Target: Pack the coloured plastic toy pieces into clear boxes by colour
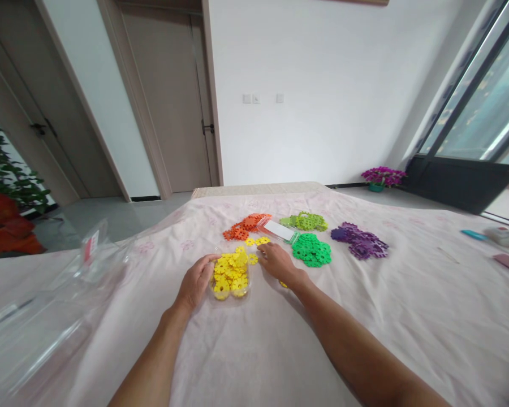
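A clear plastic box (pixel 230 299) full of yellow snowflake discs (pixel 231 272) stands on the cloth in front of me. My left hand (pixel 198 280) is closed on the box's left side, thumb near the rim. To the right of the box, my right hand (pixel 275 261) reaches down with its fingers bent together at a few loose yellow discs (pixel 253 259). Whatever its fingertips hold is hidden. Another yellow disc (pixel 283 284) lies partly under my right wrist.
Beyond my hands lie piles of orange discs (pixel 248 225), light green discs (pixel 307 221), green discs (pixel 311 250) and purple discs (pixel 360 241). A clear lid with a white label (pixel 280 230) rests among them. Clear plastic packaging (pixel 38 333) is at left; small items, including a blue one (pixel 474 234), at right.
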Motion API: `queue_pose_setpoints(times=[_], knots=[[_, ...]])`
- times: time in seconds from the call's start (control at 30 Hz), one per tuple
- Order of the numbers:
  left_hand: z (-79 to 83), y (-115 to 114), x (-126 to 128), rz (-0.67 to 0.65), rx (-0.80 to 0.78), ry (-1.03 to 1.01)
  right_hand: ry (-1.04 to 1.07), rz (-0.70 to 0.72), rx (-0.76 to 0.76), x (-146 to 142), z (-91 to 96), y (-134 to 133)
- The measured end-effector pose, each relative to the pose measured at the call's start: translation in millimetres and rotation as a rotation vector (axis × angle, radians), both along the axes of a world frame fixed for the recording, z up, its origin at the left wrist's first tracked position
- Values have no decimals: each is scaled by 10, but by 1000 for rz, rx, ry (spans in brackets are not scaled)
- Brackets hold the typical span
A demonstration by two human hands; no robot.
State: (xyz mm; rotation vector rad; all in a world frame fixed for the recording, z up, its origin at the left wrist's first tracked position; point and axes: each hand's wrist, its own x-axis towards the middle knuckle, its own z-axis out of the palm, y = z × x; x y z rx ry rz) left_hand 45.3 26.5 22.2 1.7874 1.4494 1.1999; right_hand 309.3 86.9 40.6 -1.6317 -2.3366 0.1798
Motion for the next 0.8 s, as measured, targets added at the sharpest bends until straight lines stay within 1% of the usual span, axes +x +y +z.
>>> queue_pose_setpoints(times=[0.3,0.5,0.8], knots=[[-14,6,-14,-8,1,4,-58,45,70,-30,-37,-31],[-4,-5,-6,0,-9,-4,-110,48,68,-53,-17,-66],[-4,1,-3,-3,7,-5,-156,83,109,-77,-9,-99]])
